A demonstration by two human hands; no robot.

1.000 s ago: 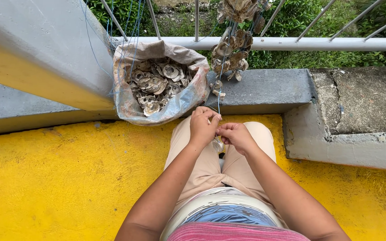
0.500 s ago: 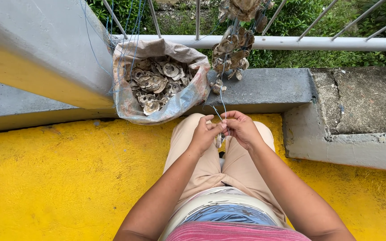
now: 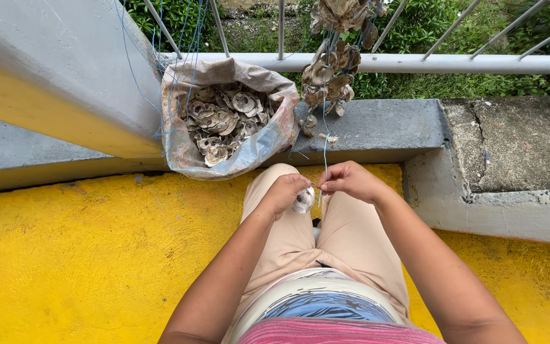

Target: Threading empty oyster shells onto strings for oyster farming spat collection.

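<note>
Your left hand [image 3: 284, 191] is curled, fingertips pinching a pale, rough oyster shell [image 3: 303, 200] just below the grey concrete ledge [image 3: 377, 130]. Your right hand [image 3: 350, 181] is closed, thumb and forefinger nipping a thin blue line [image 3: 325, 137] that rises taut past the ledge to a strung cluster of shells [image 3: 329, 70]. Hands nearly touch over your knees. Left of them, leaning on the ledge, a crinkled plastic sack [image 3: 224, 118] gapes, full of flat grey shells. Rough yellow floor [image 3: 77, 255] lies open beside the ledge.
</note>
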